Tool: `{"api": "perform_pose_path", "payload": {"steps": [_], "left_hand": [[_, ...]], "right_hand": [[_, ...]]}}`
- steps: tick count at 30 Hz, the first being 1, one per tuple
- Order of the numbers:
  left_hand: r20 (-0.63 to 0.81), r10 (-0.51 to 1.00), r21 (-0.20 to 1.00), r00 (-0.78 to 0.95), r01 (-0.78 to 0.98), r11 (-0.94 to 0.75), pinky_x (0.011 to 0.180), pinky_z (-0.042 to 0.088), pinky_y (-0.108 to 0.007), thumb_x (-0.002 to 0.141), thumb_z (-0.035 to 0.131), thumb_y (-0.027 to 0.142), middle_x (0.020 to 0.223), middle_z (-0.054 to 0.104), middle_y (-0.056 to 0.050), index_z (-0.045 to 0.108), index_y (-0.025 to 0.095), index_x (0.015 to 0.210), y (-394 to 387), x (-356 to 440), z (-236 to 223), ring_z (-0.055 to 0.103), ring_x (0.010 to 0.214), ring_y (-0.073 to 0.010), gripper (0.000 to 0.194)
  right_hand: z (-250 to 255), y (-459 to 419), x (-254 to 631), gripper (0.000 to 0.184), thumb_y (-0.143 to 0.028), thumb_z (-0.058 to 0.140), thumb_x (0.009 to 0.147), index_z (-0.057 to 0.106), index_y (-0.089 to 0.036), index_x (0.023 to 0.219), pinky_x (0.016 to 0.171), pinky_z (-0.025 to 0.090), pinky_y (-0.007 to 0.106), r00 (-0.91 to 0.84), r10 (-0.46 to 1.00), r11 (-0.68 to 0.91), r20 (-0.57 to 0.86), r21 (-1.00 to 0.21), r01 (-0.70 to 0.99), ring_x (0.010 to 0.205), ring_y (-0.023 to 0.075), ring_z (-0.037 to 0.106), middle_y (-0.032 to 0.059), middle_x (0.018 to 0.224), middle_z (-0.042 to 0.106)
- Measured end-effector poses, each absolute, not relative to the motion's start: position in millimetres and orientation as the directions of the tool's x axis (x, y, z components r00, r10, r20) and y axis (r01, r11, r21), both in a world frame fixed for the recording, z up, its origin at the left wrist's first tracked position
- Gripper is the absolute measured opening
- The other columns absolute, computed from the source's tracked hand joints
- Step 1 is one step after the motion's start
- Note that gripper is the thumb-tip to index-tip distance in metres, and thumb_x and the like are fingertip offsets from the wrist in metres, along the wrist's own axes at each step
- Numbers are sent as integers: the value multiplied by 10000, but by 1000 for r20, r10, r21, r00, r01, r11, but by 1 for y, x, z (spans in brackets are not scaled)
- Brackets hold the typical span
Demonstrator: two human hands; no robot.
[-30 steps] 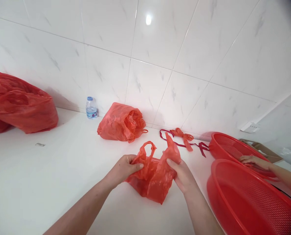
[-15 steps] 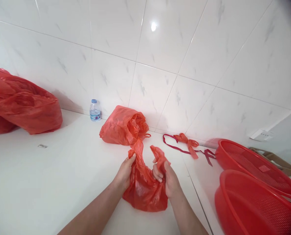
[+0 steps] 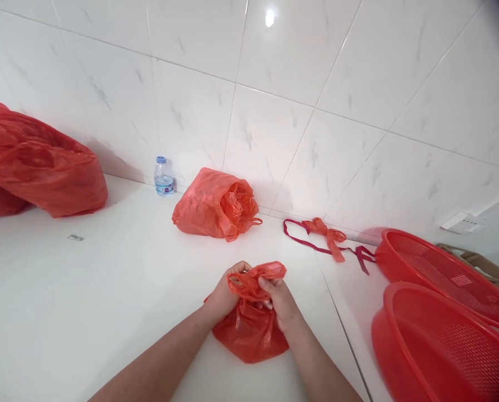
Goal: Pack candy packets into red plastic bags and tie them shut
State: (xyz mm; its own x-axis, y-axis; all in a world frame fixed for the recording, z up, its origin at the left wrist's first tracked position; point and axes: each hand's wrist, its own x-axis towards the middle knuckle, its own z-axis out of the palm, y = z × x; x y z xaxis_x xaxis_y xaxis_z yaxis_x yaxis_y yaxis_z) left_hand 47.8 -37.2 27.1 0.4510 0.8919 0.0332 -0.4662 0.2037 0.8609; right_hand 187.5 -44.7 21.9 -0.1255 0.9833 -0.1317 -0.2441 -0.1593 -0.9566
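Observation:
A small red plastic bag [image 3: 249, 332] sits on the white counter [image 3: 107, 290] right in front of me. My left hand [image 3: 223, 297] and my right hand [image 3: 279, 301] are both closed on its two handles [image 3: 255, 276], which are pulled together and crossed over the top of the bag. The bag's body bulges below my hands. What it holds is hidden.
A fuller red bag [image 3: 215, 205] lies against the tiled wall, a small water bottle [image 3: 164, 176] to its left. A large red bag [image 3: 39, 167] fills the far left. Red ribbon scraps [image 3: 328, 240] lie at the right, beside two stacked red mesh baskets [image 3: 442, 329].
My hands have come together, drawing the bag's handles from upright and apart into a crossed bunch over the bag. Another person's hand seen at the baskets one second ago is gone.

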Motion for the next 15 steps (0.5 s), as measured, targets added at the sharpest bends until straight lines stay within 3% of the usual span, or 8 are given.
{"api": "perform_pose_path", "payload": {"steps": [2,4,6,8,11,13,15], "left_hand": [[61,899,917,434,-381,122,669,515,-321,795,621,337,736,688,-28,495,206,1031,-41,47,24,662,683,-190,299],[114,930,952,348,-305,-2,811,491,-340,772,653,296,991,682,-62,440,239,1219,-44,46,21,654,874,-199,498],[169,947,965,272,-240,-103,930,435,-340,716,715,274,1268,558,-85,381,277,1334,-47,45,19,585,1070,-217,702],[176,950,966,256,-230,-117,961,414,-340,708,728,307,1345,497,-92,394,273,1356,-47,45,19,543,1142,-237,730],[103,940,949,326,-316,5,873,467,-355,819,588,428,1012,690,-94,535,191,1250,-46,47,25,643,952,-238,495],[73,925,921,374,-382,81,772,498,-347,863,491,480,755,708,-60,610,168,1139,-45,48,30,672,773,-228,433],[70,914,897,401,-427,118,702,503,-331,864,472,502,683,695,-48,652,168,1043,-45,49,34,665,698,-222,419]], "right_hand": [[18,-42,191,359,-507,713,667,588,-170,655,400,282,215,-59,986,-166,-156,-945,-281,339,47,261,-87,358,358],[16,-39,194,343,-496,694,692,577,-177,649,413,298,220,-11,986,-163,-167,-937,-308,342,55,274,-90,356,346],[16,-38,194,320,-481,681,712,581,-180,674,402,254,216,24,986,-151,-164,-948,-281,356,59,283,-82,383,371],[18,-40,192,304,-477,673,723,582,-188,695,394,202,216,54,988,-132,-146,-970,-205,373,66,288,-73,412,395],[19,-45,190,306,-478,666,734,566,-192,686,407,185,221,7,995,-95,-97,-988,-121,399,76,306,-60,443,414],[20,-48,190,331,-505,650,740,568,-189,683,430,216,225,-91,993,-87,-73,-982,-166,423,81,323,-47,474,435],[22,-50,193,435,-616,564,756,591,-187,692,459,272,239,-182,981,-120,-73,-957,-264,449,90,340,-22,524,475]]}}
